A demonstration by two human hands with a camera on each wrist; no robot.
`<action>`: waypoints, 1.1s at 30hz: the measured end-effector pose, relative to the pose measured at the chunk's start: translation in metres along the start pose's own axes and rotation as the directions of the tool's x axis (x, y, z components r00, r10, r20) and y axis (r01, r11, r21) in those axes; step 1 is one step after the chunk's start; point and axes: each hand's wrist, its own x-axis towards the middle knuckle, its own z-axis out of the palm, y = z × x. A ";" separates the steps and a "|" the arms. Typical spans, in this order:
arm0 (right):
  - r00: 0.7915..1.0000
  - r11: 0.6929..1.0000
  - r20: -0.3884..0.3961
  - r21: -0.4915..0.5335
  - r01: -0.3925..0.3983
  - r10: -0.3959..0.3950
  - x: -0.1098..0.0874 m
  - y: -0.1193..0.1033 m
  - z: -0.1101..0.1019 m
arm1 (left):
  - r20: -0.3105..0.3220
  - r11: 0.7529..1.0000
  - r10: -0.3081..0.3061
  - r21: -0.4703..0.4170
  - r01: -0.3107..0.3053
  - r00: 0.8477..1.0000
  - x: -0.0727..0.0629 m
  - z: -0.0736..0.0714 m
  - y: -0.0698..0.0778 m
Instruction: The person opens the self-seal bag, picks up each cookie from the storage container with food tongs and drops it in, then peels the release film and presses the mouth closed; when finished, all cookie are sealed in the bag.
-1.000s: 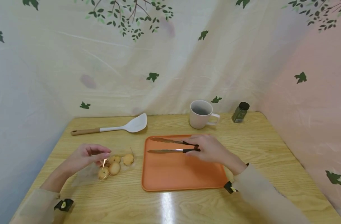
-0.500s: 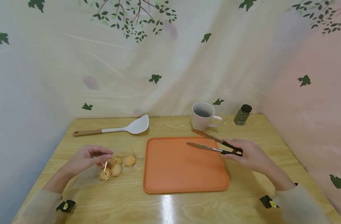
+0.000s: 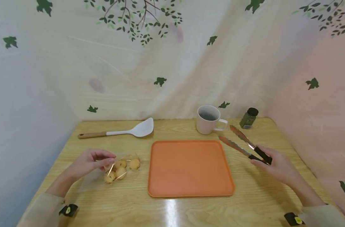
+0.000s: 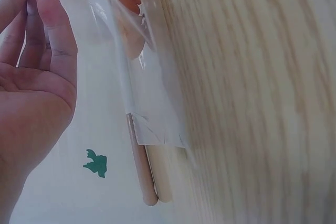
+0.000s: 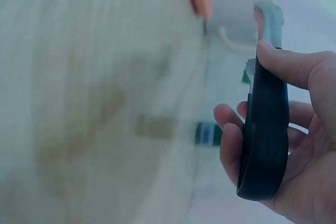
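My left hand (image 3: 94, 162) pinches the top edge of a clear plastic bag (image 4: 157, 124) between thumb and fingertips. Several round golden cookies (image 3: 121, 172) lie in the bag on the table, left of the orange tray (image 3: 190, 168). Over the table's right side, my right hand (image 3: 278, 165) grips a pair of tongs (image 3: 264, 154) by their black handles. The tongs' metal arms are spread, with nothing between the tips, and point toward the mug at the back. In the right wrist view the thumb lies along one black handle (image 5: 268, 129) and fingers curl round the other side.
A white spatula (image 3: 142, 128) with a wooden handle lies at the back left. Behind the tray stands a pale mug (image 3: 206, 123), its handle to the right. A small dark-capped jar (image 3: 249, 119) is at the back right. Patterned cloth (image 3: 175, 63) hangs behind the wooden table.
My right hand has carried the tongs from over the tray out to the right, past its edge. The left hand holds its place on the bag. The head view has shifted slightly.
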 end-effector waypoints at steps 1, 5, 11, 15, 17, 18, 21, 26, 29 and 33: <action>1.000 1.000 -0.004 -0.002 -0.017 0.017 -0.002 0.004 0.000 | -0.002 1.000 -0.002 -0.003 0.002 1.000 0.000 0.001 0.000; 0.991 0.991 0.020 -0.010 -0.135 0.135 -0.011 0.019 0.000 | -0.003 1.000 -0.006 -0.010 0.006 1.000 0.000 0.003 0.001; 0.972 0.968 0.015 -0.087 -0.234 0.236 -0.016 0.036 0.004 | -0.007 1.000 -0.019 -0.012 0.019 1.000 0.002 0.005 0.001; 0.960 0.957 0.016 -0.090 -0.277 0.280 -0.017 0.039 0.009 | -0.012 1.000 -0.025 -0.005 0.025 1.000 0.003 0.005 -0.001; 0.952 0.950 0.031 -0.076 -0.302 0.305 -0.016 0.040 0.011 | -0.009 1.000 -0.015 -0.008 0.015 1.000 0.003 0.005 -0.002; 0.949 0.948 0.040 -0.074 -0.311 0.314 -0.016 0.040 0.011 | -0.006 1.000 -0.009 -0.016 0.009 1.000 0.002 0.005 -0.002; 0.940 0.942 0.070 -0.073 -0.328 0.333 -0.014 0.041 0.011 | 0.002 0.999 0.005 -0.034 -0.005 1.000 0.002 0.005 -0.003; 0.926 0.933 0.120 -0.077 -0.351 0.358 -0.012 0.041 0.010 | -0.005 0.998 -0.008 -0.060 0.008 1.000 0.001 0.005 -0.002; 0.918 0.932 0.160 -0.074 -0.356 0.363 -0.010 0.039 0.007 | -0.007 0.999 -0.008 -0.049 0.008 1.000 0.000 0.005 -0.002; 0.907 0.932 0.216 -0.072 -0.355 0.363 -0.009 0.036 0.005 | -0.003 0.999 -0.003 -0.041 0.002 1.000 -0.001 0.003 -0.001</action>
